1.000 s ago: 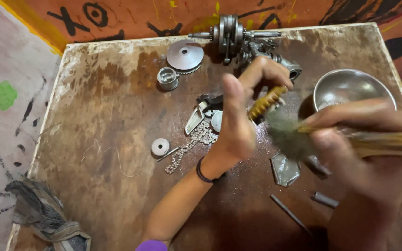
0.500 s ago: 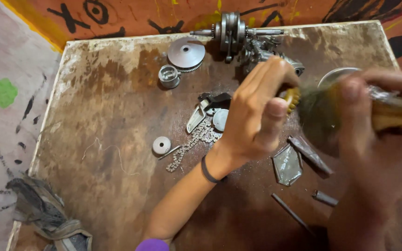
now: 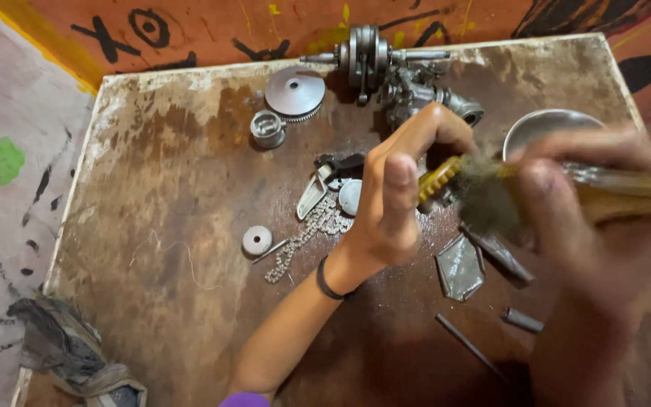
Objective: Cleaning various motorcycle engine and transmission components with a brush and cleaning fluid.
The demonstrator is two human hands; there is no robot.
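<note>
Stained brown tabletop carried scattered metal parts; above its middle, the left hand pinched a yellow gear while the right hand gripped a brush against it.

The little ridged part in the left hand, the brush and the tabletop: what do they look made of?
The ridged part in the left hand looks like yellowish metal, perhaps brass, with toothed edges. The brush in the right hand seems to have a yellow wooden handle and grey bristles, though it is blurred. The tabletop looks like worn, stained brown board.
</note>
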